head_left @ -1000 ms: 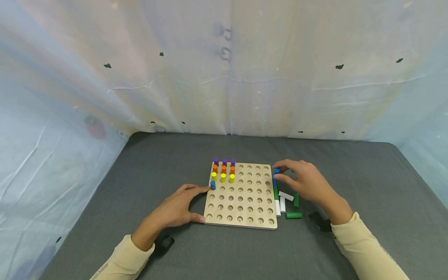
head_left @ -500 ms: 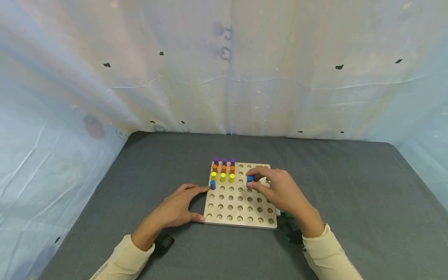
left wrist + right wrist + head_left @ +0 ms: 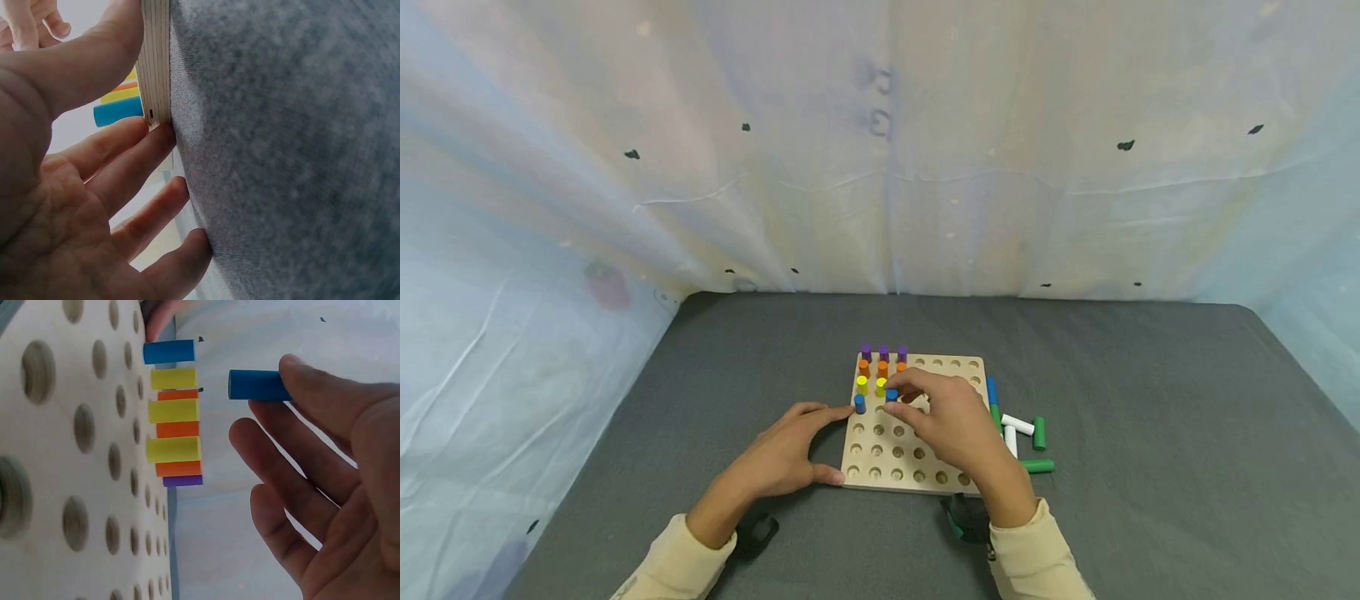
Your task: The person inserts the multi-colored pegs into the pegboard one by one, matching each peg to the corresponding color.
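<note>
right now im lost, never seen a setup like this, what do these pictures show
No machine here, just a person working bare-handed. The wide picture is the head view; the close-ups are the left-wrist and right-wrist views. On the gray table sits a holed wooden board; purple, orange, yellow and blue pegs stand in it. Loose pegs lie to its right. The left hand touches the board's left edge; the right hand pinches another blue peg above it.

Worktop (image 3: pixel 760 350), grey, fabric-textured, rounded far right corner. Lying directly on it: one square wooden board (image 3: pixel 867 440), flat, drilled in rows. Along its right edge: one blue peg (image 3: pixel 992 391), one green peg (image 3: pixel 996 417) nearer. Farther right: two white pegs (image 3: pixel 1017 424), two more green pegs (image 3: pixel 1039 433), one lying crosswise.
</note>
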Motion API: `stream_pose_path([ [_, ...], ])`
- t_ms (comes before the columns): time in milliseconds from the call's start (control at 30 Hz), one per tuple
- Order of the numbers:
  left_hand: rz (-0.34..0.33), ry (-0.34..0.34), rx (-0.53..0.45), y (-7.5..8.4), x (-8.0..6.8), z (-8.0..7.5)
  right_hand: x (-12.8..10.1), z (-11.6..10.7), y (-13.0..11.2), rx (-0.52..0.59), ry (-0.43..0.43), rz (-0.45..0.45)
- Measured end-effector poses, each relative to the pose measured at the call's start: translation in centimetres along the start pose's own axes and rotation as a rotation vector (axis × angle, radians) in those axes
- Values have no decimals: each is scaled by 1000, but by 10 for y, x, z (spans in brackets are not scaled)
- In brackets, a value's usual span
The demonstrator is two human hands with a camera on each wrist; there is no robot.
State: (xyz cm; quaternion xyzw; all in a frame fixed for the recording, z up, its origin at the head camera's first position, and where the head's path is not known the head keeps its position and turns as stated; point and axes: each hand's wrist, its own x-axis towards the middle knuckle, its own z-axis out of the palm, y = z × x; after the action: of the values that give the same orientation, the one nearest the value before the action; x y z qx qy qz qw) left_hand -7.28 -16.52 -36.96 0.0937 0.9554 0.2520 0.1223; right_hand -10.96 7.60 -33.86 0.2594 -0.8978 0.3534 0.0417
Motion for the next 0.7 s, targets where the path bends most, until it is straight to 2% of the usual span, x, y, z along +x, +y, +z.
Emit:
stream_pose_path([
  [233,-4,-6,12,-1,0,-4,5,11,2,33,25,27],
  [700,-8,-14,16,-2,0,-4,10,34,4,-83,45,43],
])
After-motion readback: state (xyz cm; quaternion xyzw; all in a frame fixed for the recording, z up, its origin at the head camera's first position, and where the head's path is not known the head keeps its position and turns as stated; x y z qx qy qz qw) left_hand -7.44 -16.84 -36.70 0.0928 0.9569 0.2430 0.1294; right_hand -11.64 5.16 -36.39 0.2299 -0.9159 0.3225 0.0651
